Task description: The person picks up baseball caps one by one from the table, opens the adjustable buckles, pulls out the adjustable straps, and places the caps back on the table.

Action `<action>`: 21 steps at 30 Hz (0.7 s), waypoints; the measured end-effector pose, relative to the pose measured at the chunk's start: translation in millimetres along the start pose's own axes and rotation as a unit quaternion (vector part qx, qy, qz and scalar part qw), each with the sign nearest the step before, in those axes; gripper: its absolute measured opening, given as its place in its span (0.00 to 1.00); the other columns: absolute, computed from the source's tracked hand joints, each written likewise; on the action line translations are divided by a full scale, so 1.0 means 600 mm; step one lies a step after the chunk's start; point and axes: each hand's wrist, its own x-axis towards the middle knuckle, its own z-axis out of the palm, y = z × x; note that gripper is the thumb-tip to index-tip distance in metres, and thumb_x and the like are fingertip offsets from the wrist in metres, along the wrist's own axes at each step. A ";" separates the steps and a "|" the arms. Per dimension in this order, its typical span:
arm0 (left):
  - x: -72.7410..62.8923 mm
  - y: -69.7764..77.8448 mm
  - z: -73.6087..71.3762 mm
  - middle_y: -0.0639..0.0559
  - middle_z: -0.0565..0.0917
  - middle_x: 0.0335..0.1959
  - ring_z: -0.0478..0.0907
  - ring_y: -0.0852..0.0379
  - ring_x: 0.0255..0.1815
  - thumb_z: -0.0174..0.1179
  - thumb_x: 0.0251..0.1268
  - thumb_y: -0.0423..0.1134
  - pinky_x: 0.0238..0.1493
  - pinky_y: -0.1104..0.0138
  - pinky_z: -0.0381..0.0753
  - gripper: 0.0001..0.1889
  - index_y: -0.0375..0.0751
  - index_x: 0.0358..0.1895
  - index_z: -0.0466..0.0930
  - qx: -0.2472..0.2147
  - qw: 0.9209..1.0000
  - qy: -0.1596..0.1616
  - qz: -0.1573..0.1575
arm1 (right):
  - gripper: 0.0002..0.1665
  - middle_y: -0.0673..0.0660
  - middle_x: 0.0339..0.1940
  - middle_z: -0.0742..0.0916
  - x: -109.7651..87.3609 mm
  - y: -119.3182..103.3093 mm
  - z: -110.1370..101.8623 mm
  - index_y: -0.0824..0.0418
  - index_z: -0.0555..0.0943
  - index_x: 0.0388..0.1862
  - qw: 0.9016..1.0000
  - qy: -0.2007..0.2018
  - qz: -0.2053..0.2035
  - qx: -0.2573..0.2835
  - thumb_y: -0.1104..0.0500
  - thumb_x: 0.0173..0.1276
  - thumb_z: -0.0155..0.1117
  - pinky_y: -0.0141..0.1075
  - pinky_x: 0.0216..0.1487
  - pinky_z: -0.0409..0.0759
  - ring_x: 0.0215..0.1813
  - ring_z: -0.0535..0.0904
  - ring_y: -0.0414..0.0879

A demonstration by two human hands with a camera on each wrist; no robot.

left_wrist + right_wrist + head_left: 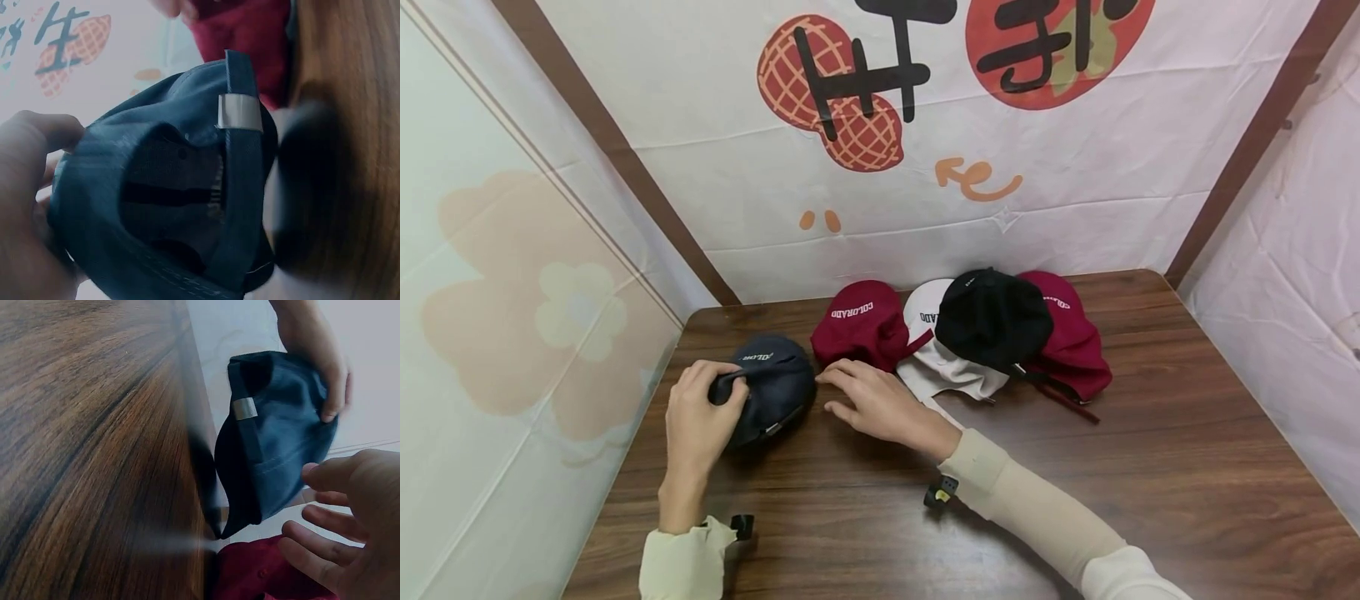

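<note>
A navy baseball cap [778, 387] with white lettering is at the left of the table, its back strap towards me. My left hand [696, 421] pinches the cloth of its crown between thumb and fingers. The left wrist view shows the cap's rear opening and a metal buckle [240, 112] on the strap. In the right wrist view the cap [287, 450] is tilted, with a shadow beneath its lower edge. Close to the cap's right side is my right hand [880, 404], its fingers loosely extended and holding nothing.
Along the back of the wooden table [1075, 500] lie a dark red cap [861, 325], a white cap [951, 375], a black cap [992, 321] overlapping it, and another dark red cap [1078, 358]. A printed cloth wall [737, 192] rises behind the table.
</note>
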 end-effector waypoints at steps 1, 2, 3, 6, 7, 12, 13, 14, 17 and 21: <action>0.001 0.005 0.000 0.40 0.88 0.42 0.81 0.40 0.50 0.67 0.64 0.28 0.56 0.43 0.74 0.05 0.36 0.42 0.88 -0.004 1.000 0.000 0.001 | 0.26 0.49 0.68 0.83 0.001 -0.001 0.000 0.52 0.81 0.71 1.000 0.004 0.001 0.000 0.49 0.77 0.70 0.37 0.61 0.84 0.67 0.82 0.42; 0.002 0.009 -0.001 0.40 0.88 0.42 0.81 0.40 0.50 0.67 0.64 0.28 0.55 0.44 0.75 0.05 0.36 0.42 0.88 -0.007 1.000 -0.001 0.002 | 0.29 0.49 0.69 0.82 0.001 -0.001 -0.001 0.52 0.79 0.73 1.000 0.008 0.001 0.002 0.48 0.77 0.70 0.37 0.61 0.84 0.67 0.81 0.41; 0.002 0.013 -0.001 0.41 0.88 0.42 0.81 0.40 0.50 0.67 0.64 0.28 0.55 0.46 0.75 0.05 0.36 0.42 0.88 -0.011 1.000 -0.002 0.004 | 0.31 0.49 0.70 0.81 0.002 -0.002 -0.001 0.52 0.77 0.74 1.000 0.011 0.001 0.004 0.47 0.76 0.70 0.37 0.61 0.84 0.67 0.81 0.41; 0.004 0.025 -0.002 0.41 0.87 0.42 0.81 0.41 0.50 0.67 0.64 0.27 0.54 0.51 0.75 0.06 0.35 0.42 0.88 -0.021 1.000 -0.002 0.017 | 0.37 0.50 0.73 0.79 0.003 -0.006 -0.003 0.52 0.74 0.78 1.000 0.022 -0.003 0.003 0.44 0.75 0.72 0.35 0.57 0.85 0.63 0.83 0.41; 0.005 0.030 -0.002 0.41 0.87 0.42 0.81 0.41 0.50 0.67 0.65 0.27 0.53 0.53 0.75 0.06 0.34 0.42 0.88 -0.025 0.999 -0.001 0.022 | 0.38 0.50 0.73 0.79 0.003 -0.007 -0.004 0.52 0.73 0.78 1.000 0.025 -0.004 0.002 0.43 0.74 0.72 0.35 0.56 0.86 0.61 0.83 0.40; 0.011 0.050 -0.004 0.41 0.87 0.42 0.80 0.44 0.48 0.67 0.66 0.25 0.52 0.62 0.72 0.06 0.34 0.43 0.88 -0.043 0.998 0.001 0.045 | 0.42 0.50 0.73 0.78 0.004 -0.012 -0.006 0.52 0.71 0.80 0.999 0.033 -0.008 -0.005 0.39 0.73 0.72 0.33 0.50 0.86 0.56 0.84 0.39; 0.011 0.054 -0.004 0.42 0.87 0.42 0.80 0.44 0.48 0.67 0.66 0.25 0.52 0.63 0.72 0.06 0.34 0.43 0.88 -0.045 0.998 0.001 0.048 | 0.42 0.50 0.73 0.78 0.004 -0.012 -0.006 0.51 0.71 0.79 0.999 0.035 -0.009 -0.007 0.39 0.73 0.71 0.33 0.50 0.86 0.55 0.84 0.39; 0.012 0.058 -0.005 0.42 0.88 0.42 0.80 0.44 0.48 0.67 0.66 0.25 0.52 0.64 0.72 0.06 0.34 0.43 0.88 -0.047 0.998 0.001 0.051 | 0.42 0.50 0.72 0.78 0.004 -0.012 -0.006 0.51 0.71 0.79 0.999 0.038 -0.011 -0.010 0.39 0.73 0.71 0.33 0.49 0.86 0.55 0.84 0.39; 0.014 0.069 -0.006 0.43 0.88 0.42 0.80 0.45 0.48 0.67 0.65 0.25 0.51 0.65 0.72 0.06 0.35 0.43 0.89 -0.049 0.997 0.002 0.057 | 0.40 0.49 0.70 0.80 0.004 -0.012 -0.007 0.51 0.73 0.78 0.999 0.049 -0.015 -0.013 0.39 0.73 0.71 0.32 0.46 0.85 0.51 0.83 0.38; 0.016 0.082 -0.008 0.44 0.88 0.41 0.80 0.46 0.48 0.68 0.65 0.25 0.51 0.66 0.72 0.06 0.36 0.42 0.89 -0.053 0.997 0.001 0.063 | 0.33 0.49 0.63 0.82 0.006 -0.012 -0.010 0.52 0.77 0.73 0.997 0.071 -0.013 -0.007 0.41 0.75 0.70 0.32 0.42 0.84 0.43 0.81 0.38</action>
